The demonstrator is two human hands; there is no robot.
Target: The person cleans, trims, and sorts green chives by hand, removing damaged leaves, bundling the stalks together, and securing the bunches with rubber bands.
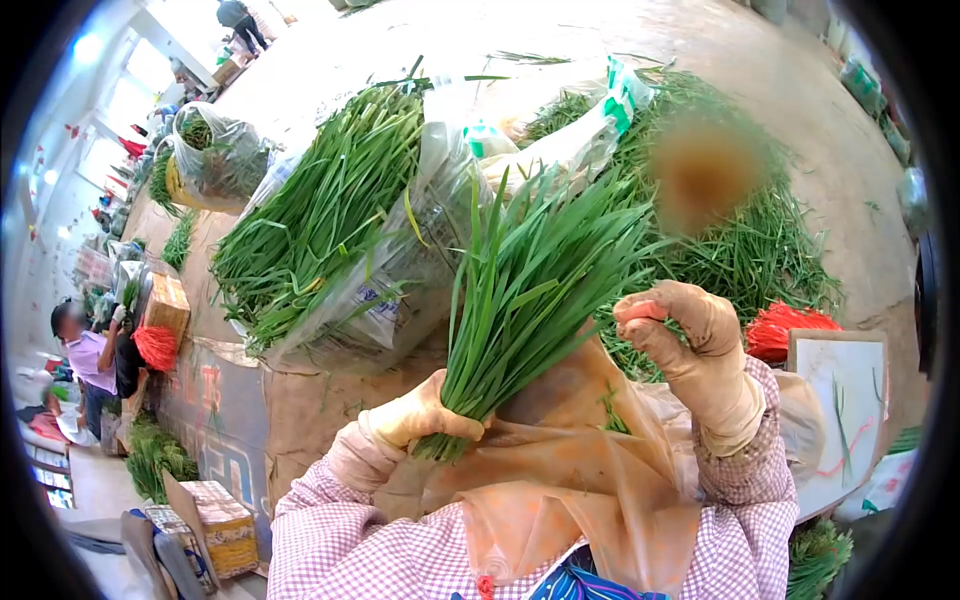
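Note:
A bunch of long green leafy stalks (545, 290) stands upright in my left hand (425, 412), which is gloved and wrapped round its lower end. My right hand (685, 330), in a soiled glove with a bare fingertip showing, is raised to the right of the bunch, apart from it. Its fingers are curled, with thumb and forefinger near each other and a gap between them; nothing shows in it. Behind the bunch, more stalks (340, 190) lie in a clear plastic bag (400, 300). An orange translucent apron (580, 480) covers my lap.
Loose greens (760, 240) are heaped at the back right. Red ties (790, 325) lie beside a white board (840, 410) at the right. Another filled bag (225, 160) stands at the back left. A co-worker (90, 350) sits at the far left, near a box (165, 305).

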